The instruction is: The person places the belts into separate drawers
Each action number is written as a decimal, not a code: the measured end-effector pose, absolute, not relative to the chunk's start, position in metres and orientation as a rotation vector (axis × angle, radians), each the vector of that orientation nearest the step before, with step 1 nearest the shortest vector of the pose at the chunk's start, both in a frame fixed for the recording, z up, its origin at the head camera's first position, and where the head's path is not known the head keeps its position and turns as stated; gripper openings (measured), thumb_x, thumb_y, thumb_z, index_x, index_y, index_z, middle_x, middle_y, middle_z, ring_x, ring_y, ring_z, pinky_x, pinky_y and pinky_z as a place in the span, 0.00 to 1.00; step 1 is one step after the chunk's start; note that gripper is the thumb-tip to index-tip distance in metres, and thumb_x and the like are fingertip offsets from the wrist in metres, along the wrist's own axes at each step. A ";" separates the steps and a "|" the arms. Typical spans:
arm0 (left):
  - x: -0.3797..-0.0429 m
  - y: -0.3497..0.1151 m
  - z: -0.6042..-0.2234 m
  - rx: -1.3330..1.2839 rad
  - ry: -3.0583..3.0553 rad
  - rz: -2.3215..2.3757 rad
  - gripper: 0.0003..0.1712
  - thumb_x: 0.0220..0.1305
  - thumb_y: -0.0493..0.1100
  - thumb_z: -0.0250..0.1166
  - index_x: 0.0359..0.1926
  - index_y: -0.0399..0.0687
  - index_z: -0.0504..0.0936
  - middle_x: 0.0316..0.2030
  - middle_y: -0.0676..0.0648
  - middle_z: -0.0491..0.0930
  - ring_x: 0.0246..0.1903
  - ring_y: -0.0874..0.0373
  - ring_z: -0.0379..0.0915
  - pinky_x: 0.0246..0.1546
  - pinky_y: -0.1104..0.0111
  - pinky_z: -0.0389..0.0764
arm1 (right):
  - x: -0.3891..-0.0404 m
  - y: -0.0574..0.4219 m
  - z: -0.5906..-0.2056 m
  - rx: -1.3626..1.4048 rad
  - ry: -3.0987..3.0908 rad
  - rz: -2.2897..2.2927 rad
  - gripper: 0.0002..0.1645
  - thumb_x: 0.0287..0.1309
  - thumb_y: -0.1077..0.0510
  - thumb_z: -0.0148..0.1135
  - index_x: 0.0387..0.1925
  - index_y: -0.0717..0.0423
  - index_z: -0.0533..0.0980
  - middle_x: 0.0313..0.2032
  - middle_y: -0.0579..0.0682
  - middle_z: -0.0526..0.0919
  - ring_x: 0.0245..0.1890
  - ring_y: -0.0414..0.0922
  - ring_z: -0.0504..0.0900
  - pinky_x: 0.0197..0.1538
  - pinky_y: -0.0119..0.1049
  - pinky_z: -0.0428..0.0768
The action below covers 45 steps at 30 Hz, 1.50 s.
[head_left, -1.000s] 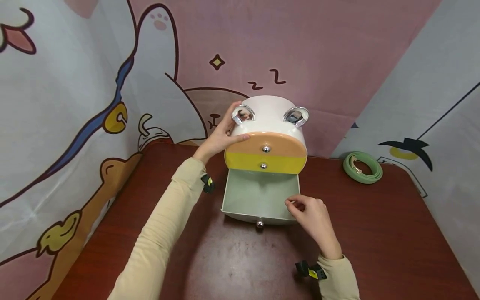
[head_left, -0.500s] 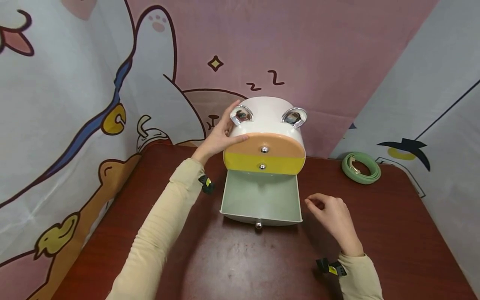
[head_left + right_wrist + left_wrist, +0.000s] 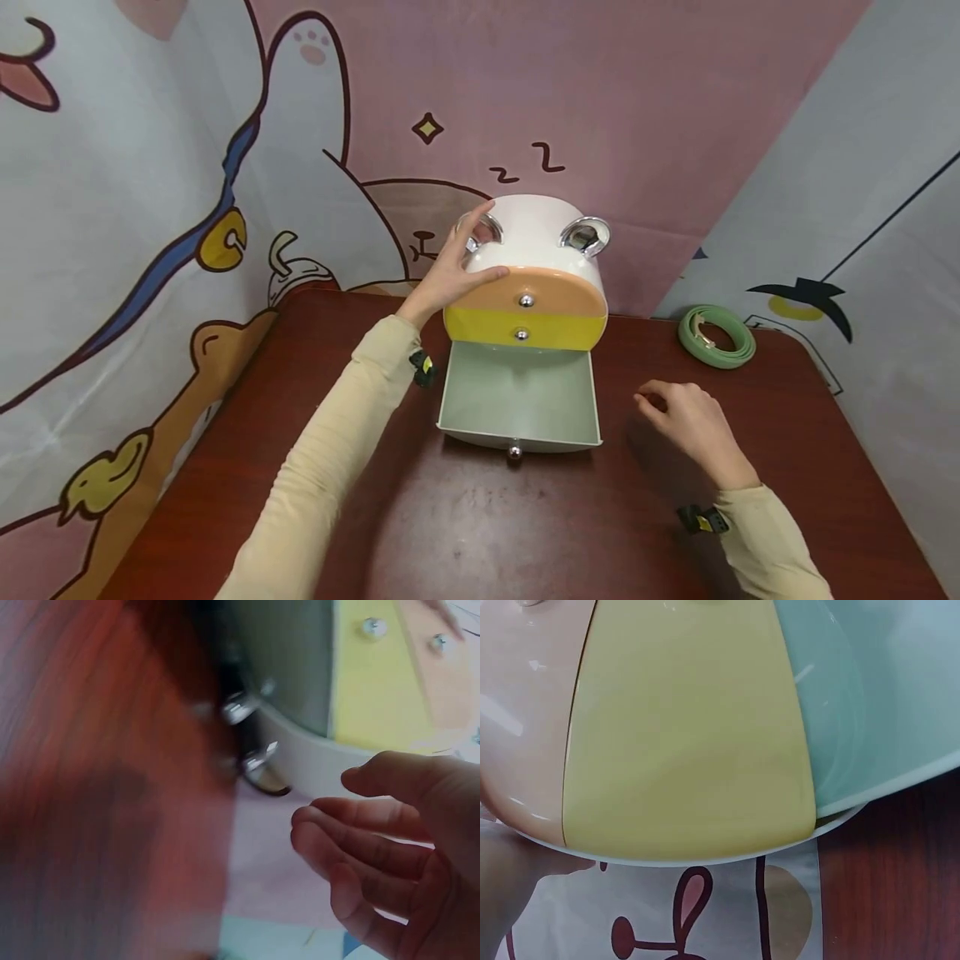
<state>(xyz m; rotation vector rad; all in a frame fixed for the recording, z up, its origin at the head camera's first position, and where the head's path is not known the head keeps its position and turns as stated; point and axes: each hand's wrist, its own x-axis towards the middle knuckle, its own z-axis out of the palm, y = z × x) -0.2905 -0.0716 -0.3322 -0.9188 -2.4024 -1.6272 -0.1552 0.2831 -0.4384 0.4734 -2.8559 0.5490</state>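
A small white drawer cabinet [image 3: 536,229] with silvery ear-like rings stands at the back of the table. Its orange drawer [image 3: 558,287] and yellow drawer [image 3: 480,325] are closed, while the pale green bottom drawer [image 3: 517,400] is pulled out with nothing inside. My left hand [image 3: 450,279] rests spread on the cabinet's upper left, thumb across the orange front and fingers over the left ear ring [image 3: 489,229]. To the right of the drawer, my right hand [image 3: 697,425] hovers with loosely bent fingers; the right wrist view shows nothing in them.
A coiled green belt [image 3: 731,354] with a gold buckle lies at the back right of the reddish-brown table [image 3: 465,533]. Directly behind the cabinet hangs a printed cloth backdrop [image 3: 615,108]. The drawer's round silver knob [image 3: 513,452] sticks out toward the front.
My right hand has moved from the green drawer's right edge out to the right. My left fingers have shifted from behind the left ear ring to in front of it.
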 end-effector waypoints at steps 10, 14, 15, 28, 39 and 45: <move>-0.313 -0.072 -0.354 -0.913 -2.359 -1.638 0.52 0.57 0.40 0.72 0.75 0.64 0.51 0.61 0.48 0.60 0.64 0.58 0.53 0.66 0.57 0.56 | -0.180 0.321 -0.451 0.459 -2.978 0.522 0.11 0.61 0.60 0.62 0.41 0.64 0.82 0.30 0.53 0.84 0.16 0.37 0.70 0.20 0.38 0.68; -0.312 -0.073 -0.356 -0.928 -2.341 -1.671 0.51 0.58 0.41 0.71 0.74 0.67 0.51 0.67 0.50 0.54 0.67 0.55 0.50 0.67 0.57 0.53 | -0.192 0.337 -0.461 0.420 -3.014 0.500 0.13 0.62 0.60 0.61 0.44 0.65 0.80 0.32 0.56 0.84 0.18 0.39 0.73 0.20 0.41 0.71; -0.312 -0.073 -0.356 -0.929 -2.343 -1.679 0.50 0.59 0.41 0.71 0.74 0.67 0.51 0.69 0.51 0.52 0.68 0.55 0.48 0.67 0.57 0.52 | -0.194 0.341 -0.463 0.407 -3.022 0.493 0.13 0.62 0.60 0.61 0.45 0.65 0.80 0.32 0.56 0.84 0.19 0.40 0.73 0.20 0.41 0.71; -0.309 -0.074 -0.357 -0.934 -2.291 -1.792 0.54 0.59 0.36 0.70 0.75 0.63 0.45 0.74 0.51 0.42 0.71 0.49 0.45 0.67 0.60 0.51 | -0.213 0.388 -0.480 0.151 -2.886 0.577 0.17 0.64 0.60 0.57 0.50 0.66 0.75 0.30 0.67 0.79 0.18 0.52 0.72 0.18 0.49 0.69; -0.309 -0.076 -0.355 -0.898 -2.330 -1.822 0.51 0.59 0.39 0.70 0.73 0.68 0.48 0.73 0.51 0.47 0.70 0.47 0.49 0.66 0.58 0.54 | -0.224 0.410 -0.487 -0.090 -2.777 0.682 0.23 0.66 0.55 0.55 0.56 0.69 0.71 0.47 0.72 0.76 0.42 0.68 0.76 0.37 0.63 0.72; -0.308 -0.075 -0.356 -0.879 -2.351 -1.829 0.51 0.59 0.39 0.70 0.73 0.69 0.49 0.74 0.54 0.44 0.71 0.52 0.44 0.67 0.56 0.51 | -0.227 0.426 -0.502 -0.173 -2.903 0.932 0.41 0.72 0.45 0.43 0.71 0.69 0.46 0.61 0.83 0.39 0.56 0.84 0.48 0.49 0.75 0.56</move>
